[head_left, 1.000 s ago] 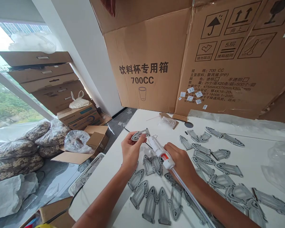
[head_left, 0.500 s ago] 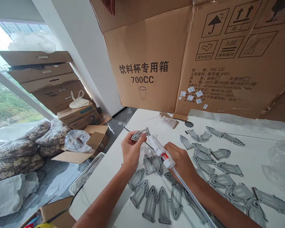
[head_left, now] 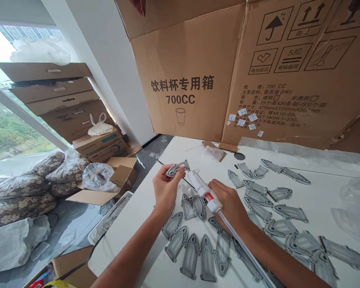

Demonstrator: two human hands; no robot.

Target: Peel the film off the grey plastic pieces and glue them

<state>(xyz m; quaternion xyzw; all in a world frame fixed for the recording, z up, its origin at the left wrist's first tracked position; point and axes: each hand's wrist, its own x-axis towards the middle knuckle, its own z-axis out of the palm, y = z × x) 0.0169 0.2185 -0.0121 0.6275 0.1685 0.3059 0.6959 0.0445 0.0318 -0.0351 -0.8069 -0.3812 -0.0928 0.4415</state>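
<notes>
Between the thumb and fingers of my left hand (head_left: 165, 188) is a small grey arch-shaped plastic piece (head_left: 175, 169), raised above the table. My right hand (head_left: 228, 200) is closed round a white hot glue gun (head_left: 201, 187) with an orange-red part in its body. A long clear glue stick (head_left: 243, 250) runs back from the gun under my right forearm. The gun's nozzle is at the right end of the held piece; whether they touch I cannot tell. Several similar grey arch-shaped pieces (head_left: 189, 256) lie in a curve below my hands.
More grey pieces (head_left: 283, 228) are spread over the right of the white table (head_left: 156, 256). A large cardboard box (head_left: 186, 52) stands along the back. Clear plastic (head_left: 352, 208) lies at the right. Left on the floor are an open carton (head_left: 123, 180), a white basket (head_left: 108, 218) and filled bags (head_left: 21, 188).
Both hands, the held piece and the glue gun keep almost the same position. The whole view has shifted very slightly.
</notes>
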